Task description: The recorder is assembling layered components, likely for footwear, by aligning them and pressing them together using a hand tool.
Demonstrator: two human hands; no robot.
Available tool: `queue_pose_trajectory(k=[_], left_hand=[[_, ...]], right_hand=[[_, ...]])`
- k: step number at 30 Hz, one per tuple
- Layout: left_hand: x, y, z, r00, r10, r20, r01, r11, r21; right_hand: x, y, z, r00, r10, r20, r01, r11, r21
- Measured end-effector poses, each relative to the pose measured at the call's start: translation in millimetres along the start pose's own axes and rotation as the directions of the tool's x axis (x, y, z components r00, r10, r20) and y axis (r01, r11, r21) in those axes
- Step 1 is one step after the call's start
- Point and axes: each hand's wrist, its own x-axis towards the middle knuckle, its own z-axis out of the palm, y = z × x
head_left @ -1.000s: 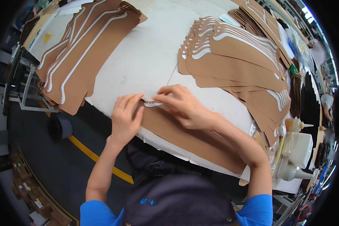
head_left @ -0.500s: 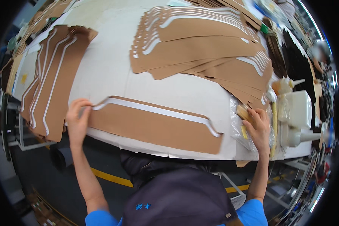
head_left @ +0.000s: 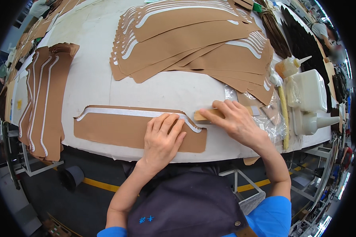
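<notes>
A flat brown panel [head_left: 114,126] lies on the white table in front of me, with a white strip [head_left: 118,112] along its far, notched edge. My left hand [head_left: 162,136] rests on the panel's right part, fingers stretched out and their tips by the white strip. Just right of the panel, my right hand [head_left: 235,120] is closed on a light wooden bar [head_left: 203,115]. The bar's near-left end points at the panel's right notch. Part of the bar is hidden under my fingers.
Several similar panels [head_left: 194,39] lie fanned out at the back, and another stack [head_left: 53,102] stands at the left. On the right are a clear plastic bag [head_left: 275,128], a yellow stick [head_left: 283,118], a white container [head_left: 310,91] and nozzle bottles [head_left: 288,67].
My left hand has gone from the panel's left end to its right part. My right hand has brought the wooden bar leftward from the plastic bag, close to the panel. The view has shifted.
</notes>
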Motion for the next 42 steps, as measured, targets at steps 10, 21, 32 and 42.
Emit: queue_pose_trajectory(k=[10,21,32,42], left_hand=[[-16,7,-5,0.998,-0.016,0.061,0.019,0.998,-0.057],[-20,7,1,0.999,0.011,0.037,-0.012,1.0,0.009],[-26,10,3,0.999,0.0,0.038,0.0,1.0,0.005],[-31,17,6,0.997,-0.072,0.019,0.071,0.997,0.016]], right_hand=[[8,-14,3,0.955,-0.27,0.121,0.274,0.961,-0.023],[15,-15,7,0.952,-0.3,0.065,0.3,0.954,0.002],[21,-9,10,0.931,-0.359,0.065,0.358,0.933,0.021],[42,11,16,0.874,-0.485,0.039,0.479,0.872,0.098]])
